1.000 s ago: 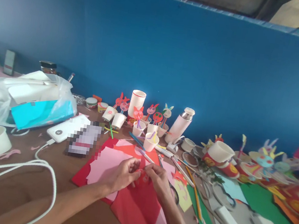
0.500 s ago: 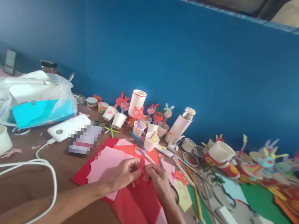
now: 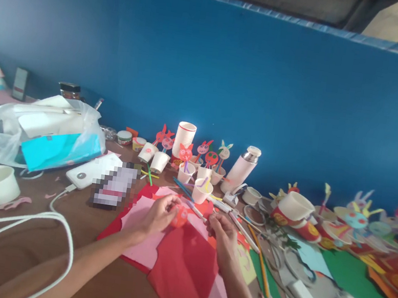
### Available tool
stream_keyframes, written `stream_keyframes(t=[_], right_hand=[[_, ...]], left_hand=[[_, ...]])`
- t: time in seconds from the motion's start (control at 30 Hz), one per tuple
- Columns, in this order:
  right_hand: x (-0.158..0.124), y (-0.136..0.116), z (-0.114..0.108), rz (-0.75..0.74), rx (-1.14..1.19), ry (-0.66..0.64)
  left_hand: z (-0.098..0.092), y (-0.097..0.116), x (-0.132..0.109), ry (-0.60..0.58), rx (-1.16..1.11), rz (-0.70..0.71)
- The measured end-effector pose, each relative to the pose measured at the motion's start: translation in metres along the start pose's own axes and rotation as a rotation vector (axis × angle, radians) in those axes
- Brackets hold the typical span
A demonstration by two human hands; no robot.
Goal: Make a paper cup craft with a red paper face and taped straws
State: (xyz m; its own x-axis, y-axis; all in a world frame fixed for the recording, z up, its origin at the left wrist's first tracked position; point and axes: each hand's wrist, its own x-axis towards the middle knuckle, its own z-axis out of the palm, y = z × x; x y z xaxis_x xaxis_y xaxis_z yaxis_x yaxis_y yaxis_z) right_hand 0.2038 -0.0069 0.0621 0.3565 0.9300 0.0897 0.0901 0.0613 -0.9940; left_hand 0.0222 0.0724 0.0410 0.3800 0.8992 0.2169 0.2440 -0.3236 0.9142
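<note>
My left hand (image 3: 160,215) pinches a round orange-red paper face (image 3: 179,217) with pale marks on it, held above the red sheet. My right hand (image 3: 223,234) is apart from it on the right, thumb and fingertips pressed together; whatever they hold is too small to make out. Beneath both hands lie a red paper sheet (image 3: 184,270) and a scallop-edged pink sheet (image 3: 140,229). Just beyond them stands a small white paper cup (image 3: 202,192) with purple and yellow strips in it.
Several cups with paper animal faces stand behind, near a pink thermos (image 3: 240,170) and a stack of paper cups (image 3: 184,139). At left are a plastic bag (image 3: 1,131), a white power bank (image 3: 94,172) and a looping white cable (image 3: 72,244). A yellow pencil (image 3: 259,261) lies at right.
My hands have moved apart: the left up and leftward with the paper face, the right to the right. The face now shows more clearly. The view has shifted slightly.
</note>
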Motion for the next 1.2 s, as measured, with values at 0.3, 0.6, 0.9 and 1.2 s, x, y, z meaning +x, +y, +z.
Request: stream_keyframes(t=[0.3, 0.6, 0.9, 1.2], right_hand=[[-0.001, 0.005, 0.004, 0.006, 0.015, -0.055], [-0.005, 0.008, 0.015, -0.023, -0.056, -0.138], [-0.014, 0.010, 0.029, -0.075, -0.169, -0.223], [0.003, -0.017, -0.039, -0.082, -0.719, -0.151]], left_hand=[[-0.021, -0.019, 0.013, 0.128, 0.255, 0.071], [-0.001, 0.019, -0.011, -0.142, -0.048, 0.047], [0.009, 0.028, -0.015, -0.157, -0.443, -0.325], [0.003, 0.021, -0.011, -0.084, -0.535, -0.375]])
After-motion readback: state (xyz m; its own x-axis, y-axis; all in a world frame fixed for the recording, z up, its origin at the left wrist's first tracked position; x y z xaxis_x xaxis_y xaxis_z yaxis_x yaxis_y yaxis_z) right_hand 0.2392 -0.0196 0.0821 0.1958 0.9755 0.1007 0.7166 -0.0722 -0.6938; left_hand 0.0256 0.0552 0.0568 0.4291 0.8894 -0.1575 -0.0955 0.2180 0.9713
